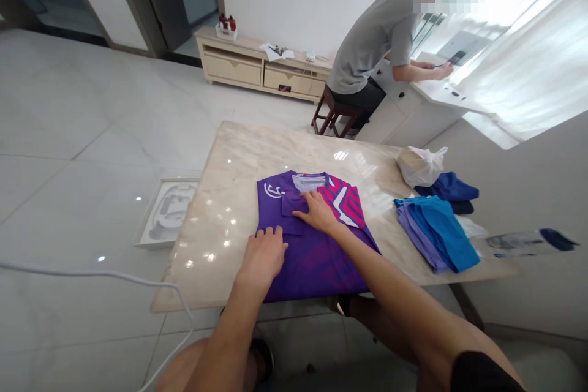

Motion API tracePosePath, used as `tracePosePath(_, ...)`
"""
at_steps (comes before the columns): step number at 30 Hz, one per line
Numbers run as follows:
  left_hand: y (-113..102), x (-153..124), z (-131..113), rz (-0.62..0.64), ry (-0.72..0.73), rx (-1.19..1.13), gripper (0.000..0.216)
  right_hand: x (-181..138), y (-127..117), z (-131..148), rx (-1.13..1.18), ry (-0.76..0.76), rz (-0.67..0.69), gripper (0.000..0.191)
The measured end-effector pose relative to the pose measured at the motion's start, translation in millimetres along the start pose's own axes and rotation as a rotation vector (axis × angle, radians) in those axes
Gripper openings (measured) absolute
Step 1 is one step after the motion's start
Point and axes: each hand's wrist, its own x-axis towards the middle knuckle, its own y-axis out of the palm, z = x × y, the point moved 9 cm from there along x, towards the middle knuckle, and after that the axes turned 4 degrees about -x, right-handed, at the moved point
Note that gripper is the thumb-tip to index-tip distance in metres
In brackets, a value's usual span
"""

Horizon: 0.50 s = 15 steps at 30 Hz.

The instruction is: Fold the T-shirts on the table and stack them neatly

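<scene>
A purple jersey (316,263) with a pink and white pattern lies on the marble table (206,214), its collar pointing away from me. The sides look turned in, and a sleeve (292,203) is folded across its chest. My right hand (316,211) rests on that sleeve, fingers stretched out and thumb apart. At the jersey's left edge, my left hand (266,251) presses down on the cloth with its fingers laid forward and slightly bent. Neither hand visibly pinches the fabric. The jersey's near end reaches the table's front edge.
Blue and lilac folded clothes (436,229), a dark blue cloth (448,190), a white plastic bag (420,164) and a clear bottle (523,242) are on the right. A white cable (114,275) hangs at left, above an open box (168,211). A person (376,37) sits beyond.
</scene>
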Motion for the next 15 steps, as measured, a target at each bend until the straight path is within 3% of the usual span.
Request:
tracePosePath(2, 0, 2, 5, -0.006, -0.007, -0.014, 0.045, 8, 9, 15, 0.0, -0.039, -0.016, 0.056)
tracePosePath(8, 0, 6, 14, -0.002, -0.038, -0.037, 0.045, 11, 15, 33, -0.014, -0.1, -0.024, 0.021)
tracePosePath(12, -7, 6, 6, 0.003, -0.042, -0.002, 0.046, 13, 10, 26, 0.004, -0.054, -0.03, 0.024)
tracePosePath(15, -11, 7, 2, 0.019, -0.051, 0.036, 0.048, 11, 14, 28, 0.024, -0.055, -0.044, 0.037)
